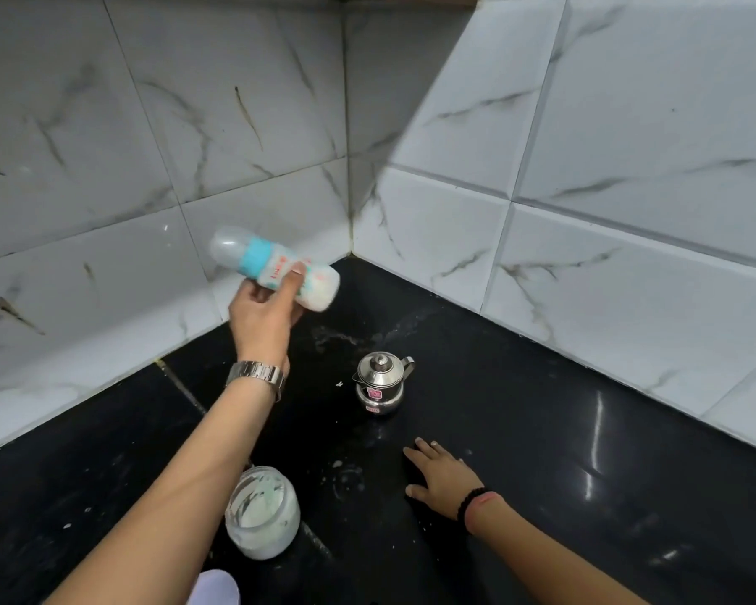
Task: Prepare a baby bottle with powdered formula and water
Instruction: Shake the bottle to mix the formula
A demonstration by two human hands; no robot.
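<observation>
The left hand (265, 307) is holding the baby bottle (276, 267) up over the counter (542, 451), lying sideways with its cap pointing left, while the right hand (444, 475) is resting flat, fingers spread

Left arm stretched forward and raised, left hand (263, 310) curled round a baby bottle (276, 272), thumb on top, metal watch (257, 374) on wrist. Right hand (444, 473) flat, fingers spread, palm down; bead bracelet (470, 503) on wrist.
</observation>
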